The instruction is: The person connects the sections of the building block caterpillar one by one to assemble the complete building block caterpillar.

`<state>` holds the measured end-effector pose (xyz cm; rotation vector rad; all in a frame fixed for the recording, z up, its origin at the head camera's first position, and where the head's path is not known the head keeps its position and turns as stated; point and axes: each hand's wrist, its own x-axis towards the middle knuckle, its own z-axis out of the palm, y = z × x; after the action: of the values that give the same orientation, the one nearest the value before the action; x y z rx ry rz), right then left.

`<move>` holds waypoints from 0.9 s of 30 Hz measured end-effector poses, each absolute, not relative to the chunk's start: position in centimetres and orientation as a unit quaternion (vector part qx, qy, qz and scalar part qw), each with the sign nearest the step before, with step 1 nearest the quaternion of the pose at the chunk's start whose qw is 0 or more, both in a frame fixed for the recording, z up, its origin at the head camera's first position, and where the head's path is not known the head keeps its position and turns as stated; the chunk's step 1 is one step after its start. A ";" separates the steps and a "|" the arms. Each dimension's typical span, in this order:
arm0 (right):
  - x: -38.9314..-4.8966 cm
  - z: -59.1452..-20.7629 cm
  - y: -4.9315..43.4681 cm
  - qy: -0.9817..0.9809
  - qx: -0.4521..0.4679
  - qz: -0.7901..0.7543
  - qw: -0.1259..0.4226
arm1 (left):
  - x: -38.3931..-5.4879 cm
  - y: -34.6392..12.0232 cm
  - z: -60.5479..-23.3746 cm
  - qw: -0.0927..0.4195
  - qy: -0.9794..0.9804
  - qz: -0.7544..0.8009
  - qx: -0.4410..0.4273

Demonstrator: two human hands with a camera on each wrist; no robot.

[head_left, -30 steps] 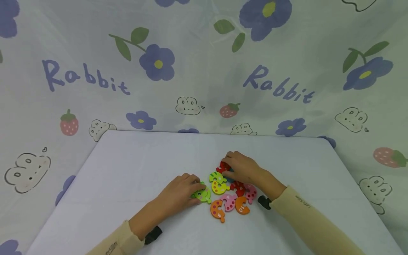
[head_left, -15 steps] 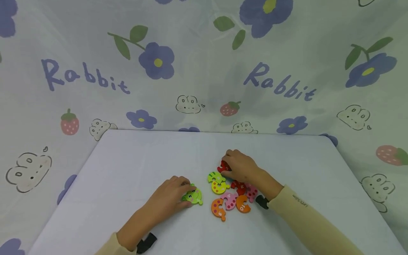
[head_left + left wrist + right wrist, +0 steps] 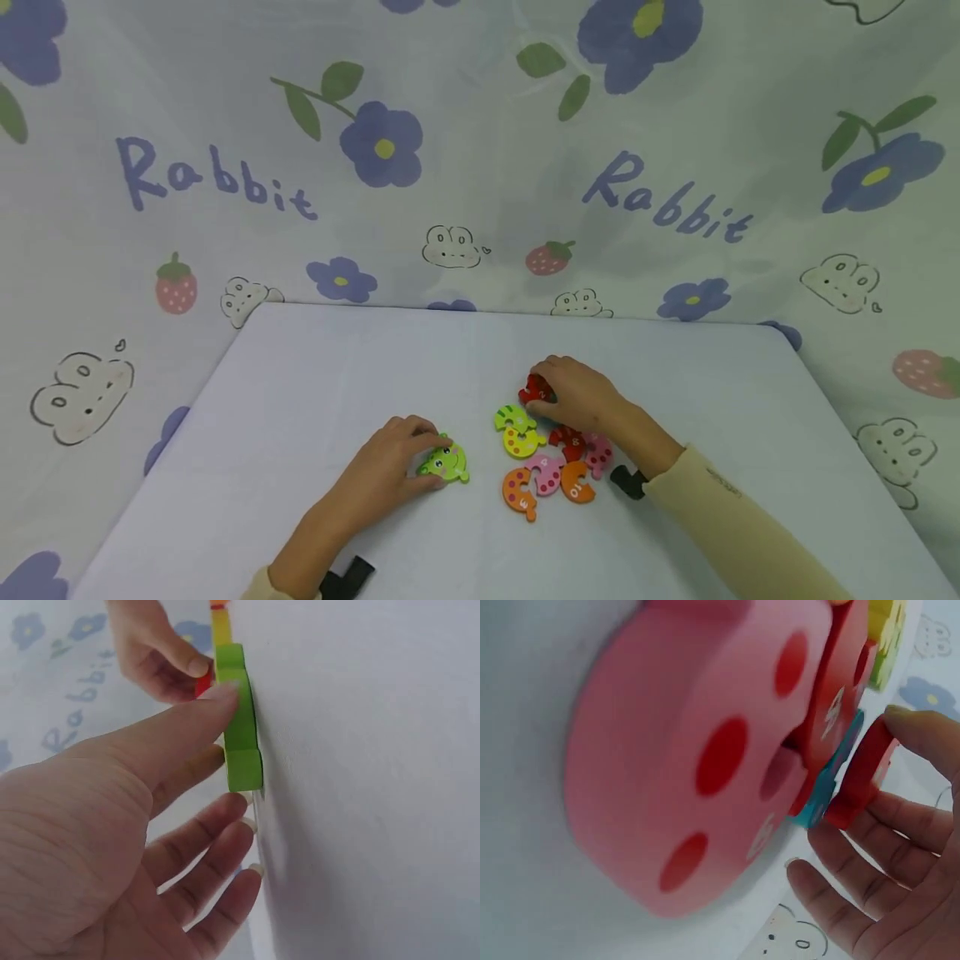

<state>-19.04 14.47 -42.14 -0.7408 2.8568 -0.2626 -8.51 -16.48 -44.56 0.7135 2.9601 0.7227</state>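
Note:
My left hand [image 3: 378, 471] pinches a green smiling-face puzzle piece [image 3: 448, 463] between thumb and index finger, left of the other pieces. Seen edge-on in the left wrist view, the green piece stays low at the white tabletop, with the remaining fingers spread below it. At the back of the cluster, my right hand [image 3: 581, 393] pinches a red puzzle piece [image 3: 861, 774], partly covered by the fingers in the head view. A teal piece [image 3: 819, 796] lies beside that red piece in the right wrist view; the hand mostly hides it from the head.
Several curved, numbered pieces lie clustered: light green [image 3: 512, 417], yellow [image 3: 521, 442], another red [image 3: 567, 442], pink [image 3: 547, 474], a second pink [image 3: 599, 454], orange [image 3: 516, 492] and a second orange [image 3: 577, 483]. The white table [image 3: 360, 367] backs onto a patterned curtain [image 3: 480, 167].
My left hand has drawn the green smiling-face piece leftward, away from the cluster. My right hand keeps its grip on the red piece, nearly in place.

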 end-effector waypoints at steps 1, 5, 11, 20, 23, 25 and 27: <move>-18.8 -42.1 14.4 0.960 -0.249 -0.094 0.091 | -8.5 -16.6 -44.7 0.007 0.945 0.236 0.226; -17.6 -41.6 13.4 0.955 -0.261 -0.112 0.088 | -8.6 -16.9 -45.4 0.009 0.944 0.245 0.219; -15.1 -41.0 11.6 0.936 -0.314 -0.133 0.087 | -8.9 -17.3 -46.1 0.009 0.942 0.258 0.215; -12.5 -41.2 9.6 0.914 -0.379 -0.126 0.074 | -8.9 -17.4 -46.0 0.013 0.936 0.273 0.223; -11.8 -41.6 8.7 0.911 -0.389 -0.116 0.073 | -8.9 -17.5 -45.9 0.006 0.933 0.277 0.230; -11.4 -41.9 8.1 0.910 -0.395 -0.106 0.067 | -8.9 -17.6 -45.9 0.001 0.931 0.280 0.234; -11.1 -42.2 7.5 0.911 -0.397 -0.094 0.062 | -8.9 -17.6 -46.0 -0.002 0.930 0.282 0.235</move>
<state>-11.08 7.51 -42.20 -1.2009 2.7535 -0.2854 -8.92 -17.64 -45.96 0.7388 2.9259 0.8873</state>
